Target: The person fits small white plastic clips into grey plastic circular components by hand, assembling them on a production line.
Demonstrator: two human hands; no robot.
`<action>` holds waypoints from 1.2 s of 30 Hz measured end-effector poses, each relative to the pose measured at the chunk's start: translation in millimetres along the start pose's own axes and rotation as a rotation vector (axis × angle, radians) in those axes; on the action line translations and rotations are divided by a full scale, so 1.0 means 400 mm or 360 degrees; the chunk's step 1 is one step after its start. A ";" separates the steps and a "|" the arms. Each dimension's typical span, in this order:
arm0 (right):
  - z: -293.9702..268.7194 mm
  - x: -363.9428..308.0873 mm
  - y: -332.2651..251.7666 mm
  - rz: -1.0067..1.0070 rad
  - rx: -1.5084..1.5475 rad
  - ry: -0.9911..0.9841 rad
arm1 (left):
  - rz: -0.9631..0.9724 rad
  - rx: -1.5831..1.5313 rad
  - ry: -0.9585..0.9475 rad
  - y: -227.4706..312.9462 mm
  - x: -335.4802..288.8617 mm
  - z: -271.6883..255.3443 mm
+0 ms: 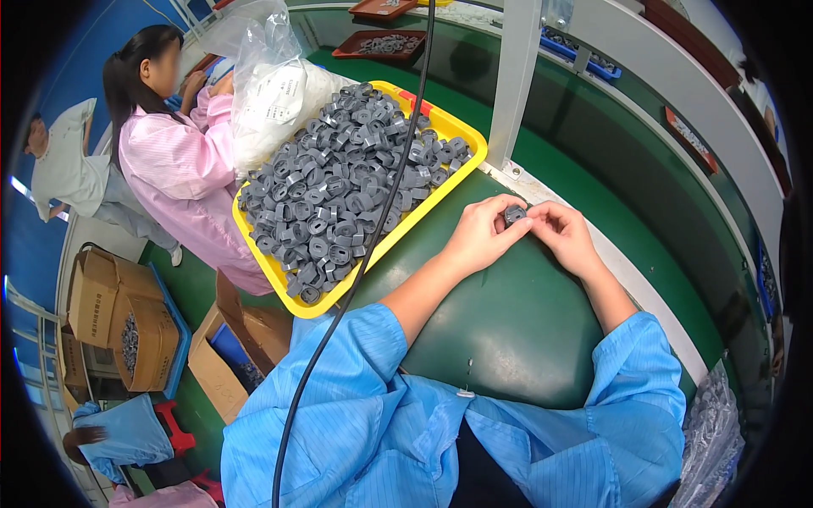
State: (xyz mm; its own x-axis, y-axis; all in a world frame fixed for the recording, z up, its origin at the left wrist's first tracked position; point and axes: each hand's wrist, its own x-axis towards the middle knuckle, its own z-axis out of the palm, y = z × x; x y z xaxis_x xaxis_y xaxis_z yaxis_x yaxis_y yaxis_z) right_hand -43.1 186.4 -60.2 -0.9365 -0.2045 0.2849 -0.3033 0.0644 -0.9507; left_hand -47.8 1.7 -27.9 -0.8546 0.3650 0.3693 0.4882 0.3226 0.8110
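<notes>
A small dark grey plastic part (514, 214) is held up between my two hands over the green table (500, 339). My left hand (483, 237) grips it with thumb and fingers from the left. From the right, the fingertips of my right hand (562, 235) are pinched together close against the part; whether anything else is between them is too small to make out. To the left of my hands stands a yellow tray (389, 241), heaped with many similar grey plastic parts (339, 186).
A clear plastic bag of white pieces (284, 106) leans on the tray's far left edge, beside a person in pink (182, 144). A white post (515, 85) rises beyond my hands. A black cable (373, 245) crosses the view. Cardboard boxes (123, 313) stand at the left.
</notes>
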 end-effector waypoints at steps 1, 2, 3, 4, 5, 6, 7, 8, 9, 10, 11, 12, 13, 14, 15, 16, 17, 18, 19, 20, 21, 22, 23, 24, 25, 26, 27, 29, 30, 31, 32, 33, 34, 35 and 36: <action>-0.001 0.005 -0.006 0.0017 0.0164 0.0052 | 0.0002 -0.0016 0.0000 0.002 0.002 0.000; -0.006 0.012 -0.007 0.0017 0.0146 0.0054 | -0.0049 -0.0071 0.0011 -0.001 0.004 0.001; -0.017 0.022 -0.006 0.0128 0.0355 0.0102 | -0.0098 -0.0126 0.0024 -0.004 0.004 0.002; -0.028 0.033 -0.006 0.0236 0.0564 0.0148 | -0.0087 -0.0138 0.0030 -0.004 0.002 0.005; -0.038 0.049 -0.007 0.0351 0.0781 0.0153 | -0.0094 -0.0089 0.0090 -0.001 0.001 0.007; -0.050 0.068 -0.014 0.0341 0.0770 0.0156 | -0.0102 -0.0038 0.0152 0.003 -0.003 0.007; -0.061 0.092 -0.023 0.0481 0.0563 0.0047 | -0.0095 0.0029 0.0098 0.007 -0.012 0.007; -0.072 0.116 -0.033 0.0628 0.0357 -0.0056 | 0.0041 0.0268 -0.0002 -0.003 -0.022 0.006; -0.091 0.146 -0.057 0.0605 -0.0007 -0.0206 | 0.0180 0.0353 -0.0099 0.009 -0.041 -0.003; -0.101 0.173 -0.089 0.0568 -0.0229 -0.0378 | 0.0317 0.0440 -0.0193 0.018 -0.064 -0.016; -0.127 0.214 -0.096 0.0556 -0.0481 -0.0475 | 0.0281 0.0428 -0.0326 0.037 -0.080 -0.027; -0.146 0.254 -0.108 0.0555 -0.0724 -0.0561 | 0.0243 0.0412 -0.0477 0.058 -0.101 -0.049; -0.158 0.296 -0.121 0.0540 -0.0919 -0.0590 | 0.0325 0.0520 -0.0505 0.064 -0.129 -0.068; -0.156 0.349 -0.137 0.0508 -0.1110 -0.0629 | 0.0326 0.0522 -0.0503 0.068 -0.154 -0.098; -0.151 0.405 -0.129 0.0463 -0.1107 -0.0573 | 0.0402 0.0554 -0.0433 0.067 -0.181 -0.127; -0.145 0.467 -0.105 0.0420 -0.1102 -0.0518 | 0.0475 0.0584 -0.0366 0.065 -0.202 -0.149; -0.171 0.536 -0.034 0.0106 -0.0958 -0.0498 | 0.0488 0.0561 -0.0388 0.055 -0.216 -0.161; -0.204 0.588 0.021 -0.0213 -0.0818 -0.0473 | 0.0559 0.0530 -0.0378 0.048 -0.223 -0.171; -0.148 0.645 0.002 0.0002 -0.0930 -0.0390 | 0.0582 0.0543 -0.0332 0.035 -0.233 -0.195; -0.101 0.688 -0.024 0.0235 -0.1054 -0.0286 | 0.0568 0.0544 -0.0329 0.023 -0.234 -0.211; -0.078 0.736 -0.018 0.0329 -0.0963 -0.0287 | 0.0509 0.0441 -0.0384 0.015 -0.232 -0.220; -0.062 0.767 -0.006 0.0247 -0.0880 -0.0249 | 0.0450 0.0336 -0.0439 0.010 -0.228 -0.229; -0.051 0.799 0.013 0.0136 -0.0809 -0.0179 | 0.0346 0.0260 -0.0486 0.007 -0.220 -0.236; -0.042 0.832 0.032 0.0027 -0.0737 -0.0107 | 0.0296 0.0226 -0.0469 0.005 -0.215 -0.235; -0.035 0.860 0.053 0.0042 -0.0730 -0.0114 | 0.0289 0.0205 -0.0484 0.008 -0.210 -0.236; -0.018 0.886 0.074 -0.0173 -0.0784 -0.0028 | 0.0279 0.0193 -0.0501 0.007 -0.209 -0.240; -0.003 0.911 0.095 -0.0387 -0.0833 0.0059 | 0.0231 0.0166 -0.0518 0.000 -0.214 -0.236; 0.018 0.965 0.117 -0.0476 -0.0941 0.0033 | 0.0153 0.0156 -0.0547 -0.002 -0.210 -0.240; 0.022 0.968 0.121 -0.0570 -0.1079 0.0013 | 0.0134 0.0111 -0.0575 -0.005 -0.206 -0.243; 0.032 0.962 0.131 -0.0527 -0.1077 0.0002 | 0.0106 0.0081 -0.0593 -0.009 -0.209 -0.246; 0.043 0.962 0.124 -0.0779 -0.1191 0.0029 | 0.0103 0.0079 -0.0617 -0.012 -0.204 -0.246; 0.068 0.975 0.120 -0.1051 -0.1283 0.0056 | 0.0096 0.0098 -0.0631 -0.009 -0.200 -0.250; 0.095 0.985 0.122 -0.1040 -0.1261 0.0049 | 0.0070 0.0102 -0.0636 -0.006 -0.198 -0.252; 0.123 0.996 0.129 -0.1135 -0.1255 0.0148 | 0.0039 0.0151 -0.0639 -0.008 -0.199 -0.253; 0.152 0.990 0.115 -0.1217 -0.1257 0.0246 | 0.0007 0.0188 -0.0649 -0.004 -0.197 -0.254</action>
State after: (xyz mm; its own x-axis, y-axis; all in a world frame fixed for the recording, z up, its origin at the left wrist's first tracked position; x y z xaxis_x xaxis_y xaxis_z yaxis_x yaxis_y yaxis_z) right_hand -417.2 49.0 1.4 -0.4498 -0.3359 0.8275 -0.7860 0.5889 -0.1882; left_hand 0.6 -116.5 -12.3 -0.7241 0.6746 0.1435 0.5289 0.4095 0.7433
